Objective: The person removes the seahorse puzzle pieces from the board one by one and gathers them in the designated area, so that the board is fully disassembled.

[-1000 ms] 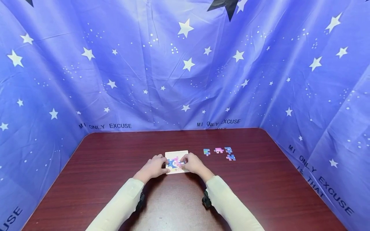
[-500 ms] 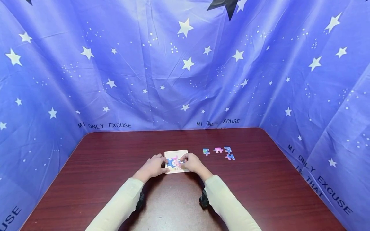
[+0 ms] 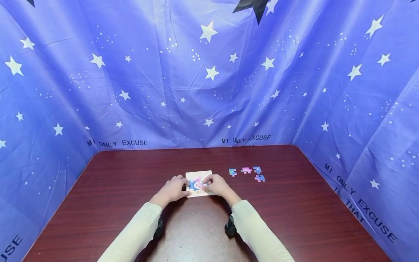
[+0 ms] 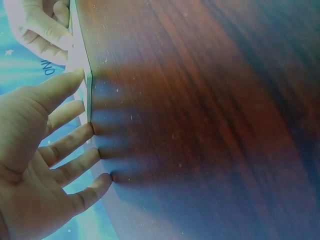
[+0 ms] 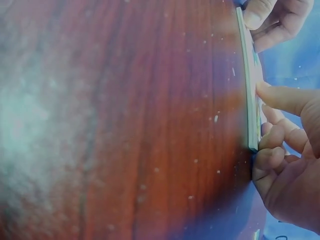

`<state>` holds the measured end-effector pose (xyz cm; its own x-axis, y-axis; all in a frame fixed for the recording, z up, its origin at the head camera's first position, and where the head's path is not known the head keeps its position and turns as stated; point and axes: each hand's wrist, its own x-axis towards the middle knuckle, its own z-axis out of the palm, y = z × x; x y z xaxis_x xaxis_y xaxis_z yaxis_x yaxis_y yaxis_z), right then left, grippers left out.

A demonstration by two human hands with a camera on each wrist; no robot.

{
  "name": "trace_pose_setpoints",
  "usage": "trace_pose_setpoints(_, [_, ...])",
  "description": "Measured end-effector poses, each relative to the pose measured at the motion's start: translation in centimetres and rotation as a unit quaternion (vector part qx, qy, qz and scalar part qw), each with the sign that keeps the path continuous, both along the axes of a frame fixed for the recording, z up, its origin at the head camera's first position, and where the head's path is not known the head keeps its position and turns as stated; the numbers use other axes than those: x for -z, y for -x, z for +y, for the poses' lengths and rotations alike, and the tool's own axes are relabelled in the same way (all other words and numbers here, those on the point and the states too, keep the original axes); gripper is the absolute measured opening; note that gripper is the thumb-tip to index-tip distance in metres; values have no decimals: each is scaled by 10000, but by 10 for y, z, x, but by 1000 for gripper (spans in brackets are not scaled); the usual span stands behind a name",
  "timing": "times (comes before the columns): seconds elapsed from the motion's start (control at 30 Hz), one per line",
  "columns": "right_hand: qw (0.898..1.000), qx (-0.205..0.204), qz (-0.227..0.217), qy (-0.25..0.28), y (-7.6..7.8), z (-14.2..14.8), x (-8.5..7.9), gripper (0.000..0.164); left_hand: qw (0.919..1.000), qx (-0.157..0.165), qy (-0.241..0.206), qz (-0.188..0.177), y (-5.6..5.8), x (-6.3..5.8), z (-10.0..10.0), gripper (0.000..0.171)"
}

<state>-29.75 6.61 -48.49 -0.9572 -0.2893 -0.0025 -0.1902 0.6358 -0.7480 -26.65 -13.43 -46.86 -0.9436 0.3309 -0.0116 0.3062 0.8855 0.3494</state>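
Note:
A pale jigsaw tray lies on the table between both hands, with blue and pink pieces fitted in its left and middle part. My left hand touches the tray's left side. In the left wrist view its thumb rests at the tray's edge and the other fingers are spread, fairly straight, with their tips down. My right hand pinches a puzzle piece over the tray's right part, the piece mostly hidden by thumb and index finger. The right wrist view shows its other fingers curled by the tray's corner.
To the right of the tray, several loose puzzle pieces, one of them pink, lie on the dark red wooden table. A blue star-printed cloth hangs around the back and sides of the table.
Hardly anything differs: both hands keep their places at the tray, and the loose pieces lie as before. The head view has shifted very slightly.

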Motion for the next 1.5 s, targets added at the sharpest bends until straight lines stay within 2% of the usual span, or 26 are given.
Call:
trace_pose_setpoints(0.47, [9999, 120, 12, 10, -4, -3, -1, 13, 10000, -9, 1, 31, 1, 2, -1, 29])
trace_pose_setpoints(0.83, [9998, 172, 23, 102, -6, -3, -3, 14, 10000, -21, -4, 9, 0, -1, 0, 30])
trace_pose_setpoints(1.13, [9997, 154, 189, 2, -5, -3, -1, 12, 10000, -11, -12, -45, 3, 3, -1, 29])
trace_pose_setpoints(1.5, [9994, 131, 306, 31, -5, -2, 0, 10, 10000, -11, -28, -51, 1, 1, -1, 29])
